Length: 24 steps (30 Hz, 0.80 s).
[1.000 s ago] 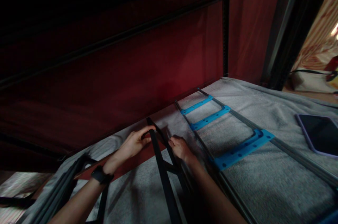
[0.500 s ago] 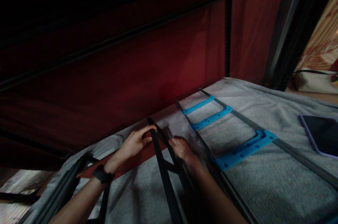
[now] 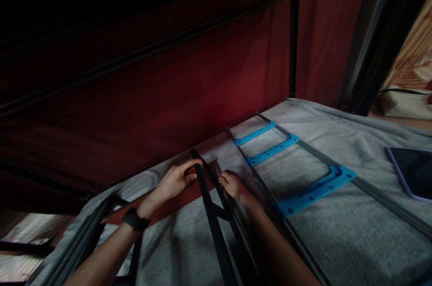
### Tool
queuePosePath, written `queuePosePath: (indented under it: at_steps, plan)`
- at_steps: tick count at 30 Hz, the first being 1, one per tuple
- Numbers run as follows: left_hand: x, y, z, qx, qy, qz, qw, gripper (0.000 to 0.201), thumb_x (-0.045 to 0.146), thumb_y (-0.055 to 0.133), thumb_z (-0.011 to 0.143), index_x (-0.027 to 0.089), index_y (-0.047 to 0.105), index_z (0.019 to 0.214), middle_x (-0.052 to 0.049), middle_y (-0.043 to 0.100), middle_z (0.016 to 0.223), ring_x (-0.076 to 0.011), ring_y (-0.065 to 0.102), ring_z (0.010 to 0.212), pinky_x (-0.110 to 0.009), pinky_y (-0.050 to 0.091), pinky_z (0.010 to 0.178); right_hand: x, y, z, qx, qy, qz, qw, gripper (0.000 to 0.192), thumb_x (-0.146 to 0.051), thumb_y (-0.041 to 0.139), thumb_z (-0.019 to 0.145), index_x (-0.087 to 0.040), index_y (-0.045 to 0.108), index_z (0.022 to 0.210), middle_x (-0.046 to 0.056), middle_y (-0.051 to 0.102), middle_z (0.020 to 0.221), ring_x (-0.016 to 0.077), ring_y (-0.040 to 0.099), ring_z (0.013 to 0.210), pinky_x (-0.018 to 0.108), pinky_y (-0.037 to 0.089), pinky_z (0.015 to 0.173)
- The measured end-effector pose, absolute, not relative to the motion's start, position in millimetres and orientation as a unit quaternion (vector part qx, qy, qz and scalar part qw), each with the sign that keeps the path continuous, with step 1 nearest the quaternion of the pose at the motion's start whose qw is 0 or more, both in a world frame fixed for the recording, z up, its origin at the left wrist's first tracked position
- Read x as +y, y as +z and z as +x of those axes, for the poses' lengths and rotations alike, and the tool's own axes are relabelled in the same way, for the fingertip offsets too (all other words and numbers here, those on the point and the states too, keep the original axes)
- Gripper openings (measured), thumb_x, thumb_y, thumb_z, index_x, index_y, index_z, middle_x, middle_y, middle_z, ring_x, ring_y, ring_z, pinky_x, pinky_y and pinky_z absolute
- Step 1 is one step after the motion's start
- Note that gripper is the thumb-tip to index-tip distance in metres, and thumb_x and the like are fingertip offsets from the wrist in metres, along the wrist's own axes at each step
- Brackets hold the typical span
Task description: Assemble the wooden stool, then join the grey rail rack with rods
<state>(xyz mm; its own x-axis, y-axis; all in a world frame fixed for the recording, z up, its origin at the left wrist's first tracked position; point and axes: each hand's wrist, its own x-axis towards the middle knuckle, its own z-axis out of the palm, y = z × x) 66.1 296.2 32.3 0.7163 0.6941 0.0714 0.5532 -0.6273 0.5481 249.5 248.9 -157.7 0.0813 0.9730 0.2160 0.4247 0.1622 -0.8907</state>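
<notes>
Hands meet at the far end of a black metal frame [image 3: 216, 223] lying on a grey towel-like cloth [image 3: 337, 241] that covers the bench. Left hand [image 3: 173, 181], black watch [image 3: 134, 219] at the wrist, has fingers curled over the tip of the frame's nearer bar, thumb beneath; it grips the bar. Right hand [image 3: 232, 185] rests on the frame's second bar just beside the first, fingers bent down onto it; whether they close round it I cannot tell. The two bars converge at the red back panel [image 3: 202, 79]. To the right, close by, a grey rail frame with three blue cross-brackets [image 3: 313, 190] lies flat. Further right, a dark tablet [image 3: 413, 170] lies face up. No container is visible; nothing is held inside anything.
</notes>
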Motion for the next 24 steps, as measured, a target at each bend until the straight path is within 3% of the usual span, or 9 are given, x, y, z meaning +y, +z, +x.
queuePosePath:
  at_steps: [5,9,13,20,24]
  plan:
    - [296,33,65,0.352,0.141,0.886,0.268,0.043,0.034,0.063,0.087,0.023,0.065,0.129,-0.006,0.074,0.117,-0.0239,0.07,0.103,-0.032,0.057,0.087,249,-164,254,-0.618,0.317,-0.529,0.488,0.019,-0.006,0.049,0.084,-0.02,0.061,0.084,0.001,0.063,0.086,0.0141,0.058,0.082,0.022,0.042,0.073]
    - [295,35,64,0.347,0.145,0.89,0.257,0.044,0.034,0.063,0.086,0.023,0.065,0.128,-0.006,0.073,0.117,-0.0244,0.07,0.105,-0.033,0.057,0.088,248,-164,255,-0.628,0.318,-0.516,0.488,0.017,-0.008,0.054,0.082,-0.021,0.063,0.088,0.0,0.064,0.086,0.0146,0.059,0.082,0.023,0.043,0.074]
    - [295,35,64,0.347,0.139,0.893,0.25,0.043,0.034,0.063,0.086,0.023,0.065,0.128,-0.006,0.074,0.115,-0.0236,0.07,0.103,-0.033,0.057,0.089,248,-161,257,-0.639,0.311,-0.518,0.477,0.009,-0.014,0.055,0.087,-0.02,0.062,0.083,0.001,0.064,0.084,0.0149,0.059,0.082,0.024,0.043,0.075]
    - [297,29,60,0.353,0.146,0.883,0.272,0.044,0.035,0.062,0.087,0.022,0.064,0.13,-0.007,0.073,0.118,-0.0232,0.07,0.103,-0.033,0.058,0.087,247,-158,246,-0.677,0.24,-0.553,0.423,0.022,-0.019,0.045,0.095,-0.022,0.061,0.081,0.004,0.066,0.087,0.0182,0.057,0.087,0.029,0.042,0.085]
    - [296,31,60,0.355,0.146,0.884,0.265,0.043,0.035,0.063,0.086,0.024,0.065,0.128,-0.006,0.073,0.118,-0.0236,0.07,0.103,-0.033,0.057,0.087,248,-156,246,-0.66,0.254,-0.573,0.414,0.027,-0.022,0.044,0.097,-0.022,0.061,0.077,0.004,0.066,0.081,0.0175,0.058,0.081,0.028,0.041,0.079]
